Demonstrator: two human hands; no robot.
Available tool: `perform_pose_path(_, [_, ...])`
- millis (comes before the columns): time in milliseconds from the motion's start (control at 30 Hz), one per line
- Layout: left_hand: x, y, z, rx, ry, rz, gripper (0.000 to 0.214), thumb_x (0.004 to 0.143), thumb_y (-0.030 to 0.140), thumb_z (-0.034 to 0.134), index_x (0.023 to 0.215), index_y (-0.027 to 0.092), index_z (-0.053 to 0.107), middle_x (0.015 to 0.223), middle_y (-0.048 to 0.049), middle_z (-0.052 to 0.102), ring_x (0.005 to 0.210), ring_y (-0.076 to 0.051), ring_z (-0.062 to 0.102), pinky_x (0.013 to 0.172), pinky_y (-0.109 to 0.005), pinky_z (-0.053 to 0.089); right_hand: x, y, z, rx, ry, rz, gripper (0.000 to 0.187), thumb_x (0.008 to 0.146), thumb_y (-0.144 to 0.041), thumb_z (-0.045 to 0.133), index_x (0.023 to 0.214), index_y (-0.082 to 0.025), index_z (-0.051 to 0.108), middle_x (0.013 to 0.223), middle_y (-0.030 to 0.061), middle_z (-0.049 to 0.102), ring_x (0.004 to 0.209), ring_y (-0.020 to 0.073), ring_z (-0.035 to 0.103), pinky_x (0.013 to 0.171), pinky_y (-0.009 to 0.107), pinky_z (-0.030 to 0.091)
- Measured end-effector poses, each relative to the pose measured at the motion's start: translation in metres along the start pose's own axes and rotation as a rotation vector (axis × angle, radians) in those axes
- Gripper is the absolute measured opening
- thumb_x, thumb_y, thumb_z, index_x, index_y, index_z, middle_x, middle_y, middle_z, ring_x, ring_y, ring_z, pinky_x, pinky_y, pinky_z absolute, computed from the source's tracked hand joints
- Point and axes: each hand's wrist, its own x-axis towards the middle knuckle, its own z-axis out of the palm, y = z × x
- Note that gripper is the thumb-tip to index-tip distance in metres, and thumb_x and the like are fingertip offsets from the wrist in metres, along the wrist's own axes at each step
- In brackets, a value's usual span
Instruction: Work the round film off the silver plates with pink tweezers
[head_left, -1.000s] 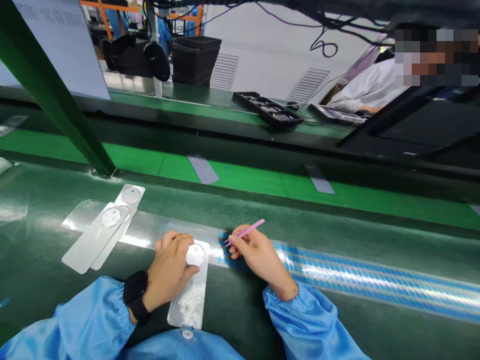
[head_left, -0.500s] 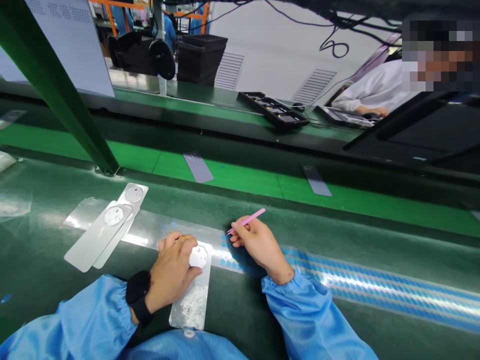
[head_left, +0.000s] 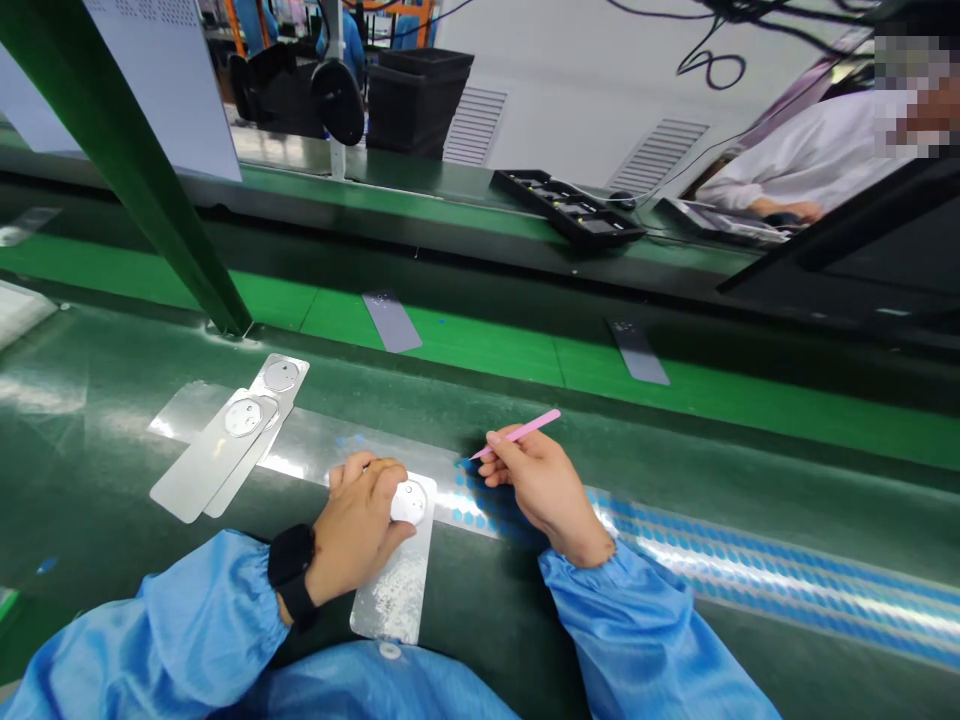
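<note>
My left hand (head_left: 358, 530) is curled around a small white round part (head_left: 410, 501) that sits at the top of a silver rectangular plate (head_left: 397, 590) on the green bench. My right hand (head_left: 544, 485) pinches pink tweezers (head_left: 517, 433), whose tip points left and down toward a clear strip of small blue dot stickers (head_left: 750, 575). The strip runs along the bench under both hands. Both arms wear blue sleeves, and a black watch sits on my left wrist.
Two more silver plates with round parts (head_left: 229, 445) lie stacked at the left. A green post (head_left: 142, 190) rises at the left. Grey plates (head_left: 391, 320) lie on the green conveyor. A black tray (head_left: 566, 208) and another person's sleeve (head_left: 787, 170) are beyond.
The tweezers' tip rose off the sticker strip a little and my right hand shifted slightly. My left hand stayed on the white round part. The camera view drifted.
</note>
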Motion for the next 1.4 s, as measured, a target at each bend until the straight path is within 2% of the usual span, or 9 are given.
perform_pose_path(100, [0.000,0.001,0.000,0.003,-0.002,0.001,0.047,0.069,0.015,0.073,0.110,0.019,0.050,0.120,-0.0103,0.058,0.113,-0.031,0.043,0.089,-0.050,0.037,-0.015,-0.001,0.008,-0.007,-0.073,-0.015,0.039,0.063,-0.052,0.072,0.068,-0.017,0.056,0.051,-0.0001,0.062,0.041,0.0108,0.056,0.040,0.022,0.047])
perform_pose_path(200, [0.000,0.002,-0.001,0.015,0.001,-0.001,0.050,0.068,0.015,0.074,0.112,0.018,0.050,0.119,-0.0104,0.058,0.112,-0.031,0.043,0.088,-0.050,0.037,-0.029,0.003,0.023,-0.089,-0.199,0.001,0.033,0.070,-0.049,0.066,0.070,-0.017,0.056,0.050,-0.0006,0.062,0.040,0.0111,0.056,0.041,0.022,0.046])
perform_pose_path(267, [0.000,0.002,-0.001,0.017,0.000,-0.001,0.050,0.068,0.015,0.075,0.112,0.018,0.049,0.119,-0.0104,0.058,0.110,-0.031,0.044,0.088,-0.049,0.037,-0.034,0.006,0.032,-0.150,-0.233,0.011,0.029,0.074,-0.045,0.063,0.069,-0.018,0.056,0.051,-0.0008,0.062,0.040,0.0109,0.056,0.041,0.022,0.046])
perform_pose_path(367, [0.000,0.002,-0.001,0.014,-0.002,0.008,0.050,0.069,0.017,0.075,0.112,0.018,0.049,0.119,-0.0102,0.058,0.111,-0.031,0.044,0.087,-0.048,0.037,-0.033,0.010,0.039,-0.213,-0.216,0.021,0.024,0.077,-0.041,0.060,0.068,-0.018,0.055,0.051,-0.0013,0.061,0.040,0.0108,0.055,0.041,0.022,0.045])
perform_pose_path(533, [0.000,0.001,-0.001,0.016,0.007,0.006,0.050,0.069,0.018,0.075,0.112,0.019,0.050,0.118,-0.0099,0.058,0.112,-0.031,0.044,0.088,-0.048,0.037,-0.031,0.012,0.039,-0.266,-0.224,0.012,0.023,0.079,-0.039,0.057,0.068,-0.019,0.056,0.051,-0.0008,0.062,0.040,0.0112,0.055,0.041,0.022,0.044])
perform_pose_path(900, [0.000,0.001,0.000,0.022,0.014,0.023,0.049,0.070,0.018,0.075,0.112,0.018,0.049,0.117,-0.0099,0.058,0.111,-0.030,0.044,0.088,-0.049,0.037,-0.033,0.016,0.041,-0.265,-0.169,0.006,0.021,0.079,-0.039,0.058,0.070,-0.019,0.057,0.053,0.0002,0.064,0.041,0.0124,0.056,0.041,0.023,0.044])
perform_pose_path(1233, [0.000,0.000,0.000,0.037,0.004,0.023,0.050,0.070,0.019,0.075,0.113,0.018,0.049,0.118,-0.0098,0.058,0.112,-0.031,0.043,0.089,-0.049,0.037,-0.035,0.014,0.041,-0.310,-0.171,0.000,0.017,0.081,-0.035,0.056,0.072,-0.020,0.057,0.055,0.0002,0.064,0.044,0.0141,0.058,0.043,0.025,0.047])
perform_pose_path(1400, [0.000,0.002,-0.002,0.056,-0.020,0.025,0.042,0.073,0.020,0.072,0.111,0.021,0.054,0.120,-0.0089,0.057,0.113,-0.030,0.042,0.090,-0.050,0.038,-0.035,0.020,0.041,-0.307,-0.185,-0.033,0.017,0.082,-0.037,0.056,0.075,-0.021,0.057,0.058,0.0010,0.065,0.047,0.0151,0.060,0.045,0.026,0.049])
